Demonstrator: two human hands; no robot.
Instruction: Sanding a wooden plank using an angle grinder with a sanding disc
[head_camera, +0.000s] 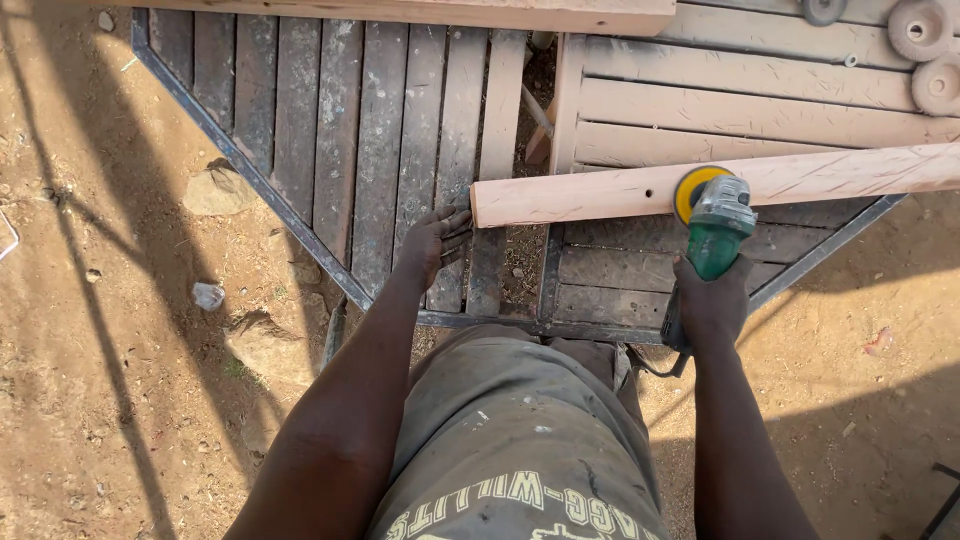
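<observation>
A long pale wooden plank (600, 190) lies across a slatted wooden work surface (380, 150), running from the middle to the right edge. My left hand (437, 240) rests against the plank's near left end, fingers spread on the slats beside it. My right hand (710, 300) grips a green angle grinder (718, 230) by its body. The grinder's yellow sanding disc (692, 190) presses on the plank's side face about midway along.
Sandy ground (120, 350) with stones (215, 190) lies to the left and right. A metal frame edge (240, 160) borders the slats. Three round discs (920, 28) sit on lighter planks at the top right. The grinder's cord (660, 368) hangs by my leg.
</observation>
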